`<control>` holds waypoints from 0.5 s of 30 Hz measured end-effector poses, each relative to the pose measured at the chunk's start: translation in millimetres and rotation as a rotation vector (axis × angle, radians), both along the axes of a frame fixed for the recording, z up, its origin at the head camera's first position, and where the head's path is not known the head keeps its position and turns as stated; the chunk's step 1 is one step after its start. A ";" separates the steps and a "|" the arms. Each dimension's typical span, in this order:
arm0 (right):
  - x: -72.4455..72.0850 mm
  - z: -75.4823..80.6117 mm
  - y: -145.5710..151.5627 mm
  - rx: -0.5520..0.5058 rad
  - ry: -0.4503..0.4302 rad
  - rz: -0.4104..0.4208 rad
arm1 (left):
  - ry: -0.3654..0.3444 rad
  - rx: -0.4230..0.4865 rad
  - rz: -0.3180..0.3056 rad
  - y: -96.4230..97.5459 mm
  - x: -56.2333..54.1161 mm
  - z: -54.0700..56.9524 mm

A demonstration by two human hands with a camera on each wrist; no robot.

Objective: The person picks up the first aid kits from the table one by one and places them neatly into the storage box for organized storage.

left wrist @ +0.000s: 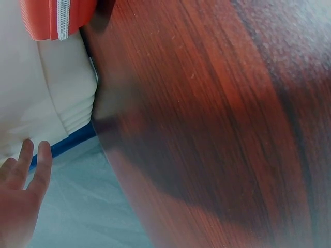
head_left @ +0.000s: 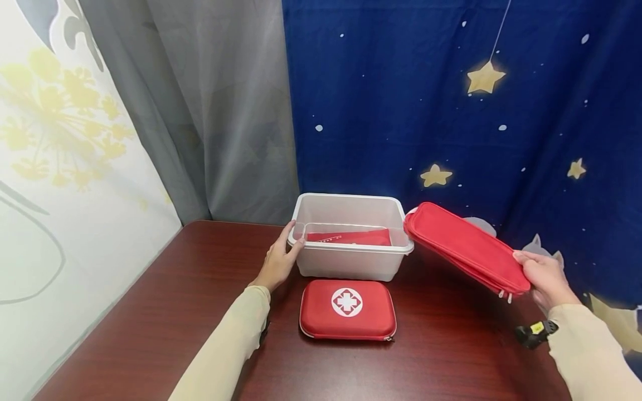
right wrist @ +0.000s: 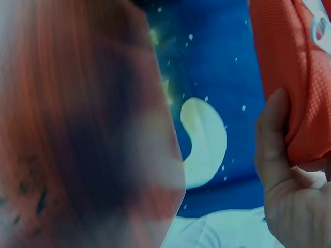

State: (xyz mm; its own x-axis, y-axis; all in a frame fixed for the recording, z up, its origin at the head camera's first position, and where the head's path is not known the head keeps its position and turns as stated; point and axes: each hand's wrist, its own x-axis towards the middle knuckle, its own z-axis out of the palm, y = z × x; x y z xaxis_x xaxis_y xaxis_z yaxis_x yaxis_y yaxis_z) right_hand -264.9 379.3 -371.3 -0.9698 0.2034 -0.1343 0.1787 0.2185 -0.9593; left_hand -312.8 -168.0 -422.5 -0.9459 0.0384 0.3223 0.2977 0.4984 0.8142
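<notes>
A translucent white plastic bin [head_left: 351,262] stands toward the back of the table, with a red flat item [head_left: 371,238] bearing white print lying inside. My left hand [head_left: 278,257] rests at the bin's left end, fingers spread against its rim and wall; the left wrist view also shows those straight fingers [left wrist: 40,168]. At the right, my right hand [head_left: 544,275] pinches one end of a long red zippered pouch [head_left: 468,242], thumb on top. The pouch is raised and tilted, its far end at the bin's right rim. A red first-aid case [head_left: 326,306] with a white cross lies in front of the bin.
The dark reddish wooden table [head_left: 200,312] has its back edge near a grey curtain [head_left: 241,111] and a blue star-patterned curtain [head_left: 381,100]. A pale wall hanging [head_left: 90,195] borders the left side. A black wrist device [head_left: 534,334] sits at my right cuff.
</notes>
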 end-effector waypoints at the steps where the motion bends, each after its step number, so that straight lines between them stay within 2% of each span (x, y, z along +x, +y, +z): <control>1: -1.7 1.9 -3.6 -0.037 0.005 -0.005 | 0.000 -0.004 0.003 -0.1 -0.4 -0.5; 15: -20.9 19.7 -48.3 -0.187 0.093 -0.011 | 0.006 0.013 -0.014 -0.7 -1.3 -2.8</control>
